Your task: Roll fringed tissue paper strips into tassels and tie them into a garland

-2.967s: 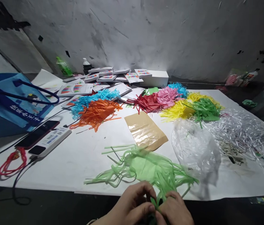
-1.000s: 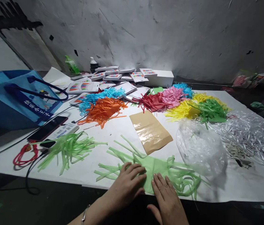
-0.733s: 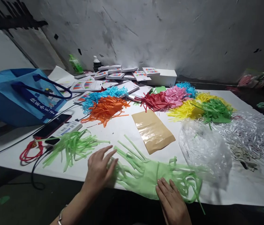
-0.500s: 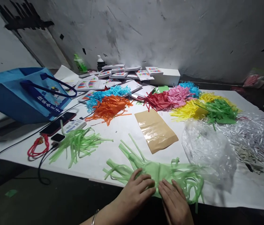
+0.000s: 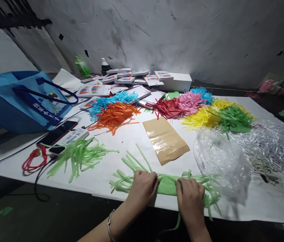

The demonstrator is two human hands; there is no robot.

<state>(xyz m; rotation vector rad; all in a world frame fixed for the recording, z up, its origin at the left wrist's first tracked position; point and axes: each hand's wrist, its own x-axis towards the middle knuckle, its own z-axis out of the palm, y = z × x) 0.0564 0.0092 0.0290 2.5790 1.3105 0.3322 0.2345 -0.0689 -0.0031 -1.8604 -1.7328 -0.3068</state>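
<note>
A light green fringed tissue paper sheet (image 5: 168,185) lies at the near edge of the white table (image 5: 122,148), its solid middle bunched into a roll. My left hand (image 5: 143,185) is closed on the left part of that roll, fingers curled over it. My right hand (image 5: 191,196) is closed on the right part. Cut strips fan out to both sides of my hands. A second bundle of light green strips (image 5: 80,155) lies apart to the left.
Piles of orange (image 5: 114,116), blue, red (image 5: 166,108), pink, yellow and dark green (image 5: 232,118) fringe lie further back. A brown envelope (image 5: 165,140) sits mid-table, clear plastic bags (image 5: 220,158) at right. A blue tote bag (image 5: 23,101), phone, power bank and cables are at left; small boxes are stacked by the wall.
My hands went from pressing flat on the green sheet to gripping its middle, which is now gathered into a roll. Earlier, a second green bundle was set down to the left.
</note>
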